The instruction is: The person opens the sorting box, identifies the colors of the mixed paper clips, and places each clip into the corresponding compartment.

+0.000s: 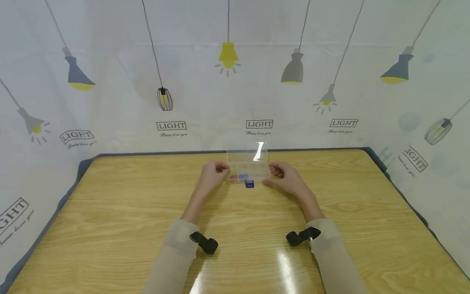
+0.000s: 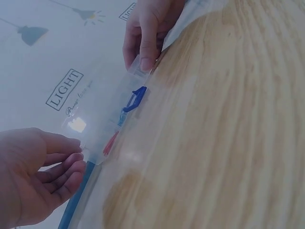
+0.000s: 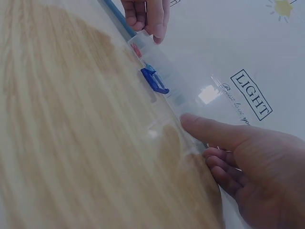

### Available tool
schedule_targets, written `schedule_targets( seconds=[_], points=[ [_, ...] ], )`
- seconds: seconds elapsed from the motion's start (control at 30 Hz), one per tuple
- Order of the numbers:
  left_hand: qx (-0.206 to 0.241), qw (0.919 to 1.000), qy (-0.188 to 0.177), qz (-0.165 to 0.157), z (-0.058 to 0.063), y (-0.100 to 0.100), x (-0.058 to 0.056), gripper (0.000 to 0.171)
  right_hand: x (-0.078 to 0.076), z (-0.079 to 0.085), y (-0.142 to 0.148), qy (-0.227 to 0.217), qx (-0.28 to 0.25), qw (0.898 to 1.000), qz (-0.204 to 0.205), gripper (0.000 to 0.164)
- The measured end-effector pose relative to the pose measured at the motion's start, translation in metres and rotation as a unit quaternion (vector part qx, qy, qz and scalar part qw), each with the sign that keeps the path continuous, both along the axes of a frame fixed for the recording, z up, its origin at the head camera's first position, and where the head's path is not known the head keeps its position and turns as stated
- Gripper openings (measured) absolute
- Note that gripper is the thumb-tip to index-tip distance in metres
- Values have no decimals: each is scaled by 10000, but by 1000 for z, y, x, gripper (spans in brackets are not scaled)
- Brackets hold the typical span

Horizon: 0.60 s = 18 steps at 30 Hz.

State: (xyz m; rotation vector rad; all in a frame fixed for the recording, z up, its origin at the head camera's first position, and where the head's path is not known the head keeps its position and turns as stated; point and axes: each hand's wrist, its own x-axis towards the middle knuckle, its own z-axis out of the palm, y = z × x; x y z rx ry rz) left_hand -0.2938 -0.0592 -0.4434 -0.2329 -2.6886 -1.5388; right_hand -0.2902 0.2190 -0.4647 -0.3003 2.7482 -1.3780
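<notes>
A clear plastic compartment box (image 1: 253, 174) sits on the table with its transparent lid (image 1: 242, 153) raised at the back. Small red pieces (image 1: 233, 177) and light-blue pieces (image 1: 243, 177) lie in its left compartments. A dark blue clasp (image 1: 249, 183) projects from the front edge. My left hand (image 1: 213, 176) holds the box's left end, thumb tip at the edge and fingers curled beside it. At the opposite end, my right hand (image 1: 290, 179) grips the right side, its thumb (image 3: 205, 126) on the front corner and its fingers bent beneath the thumb.
The wood-grain table (image 1: 121, 212) extends around the box, with its back edge just behind it. Beyond rises a white curtain (image 1: 198, 77) printed with lamps. Black wrist straps (image 1: 205, 243) sit on both sleeves.
</notes>
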Motion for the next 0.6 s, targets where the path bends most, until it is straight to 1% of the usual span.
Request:
schedule_targets(
  seconds=[0.17, 0.3, 0.47, 0.6],
  points=[
    [-82, 9999, 39, -46, 4, -6, 5, 14, 2, 1, -1, 39, 68, 9999, 126, 77],
    [-106, 9999, 44, 0, 9, -14, 8, 16, 2, 2, -1, 102, 223, 9995, 191, 86],
    [-61, 9999, 95, -35, 13, -22, 12, 18, 6, 2, 1, 140, 349, 9991, 187, 88],
    [-81, 9996, 247, -124, 12, -27, 15, 20, 12, 3, 3, 105, 468, 9986, 225, 89]
  ],
)
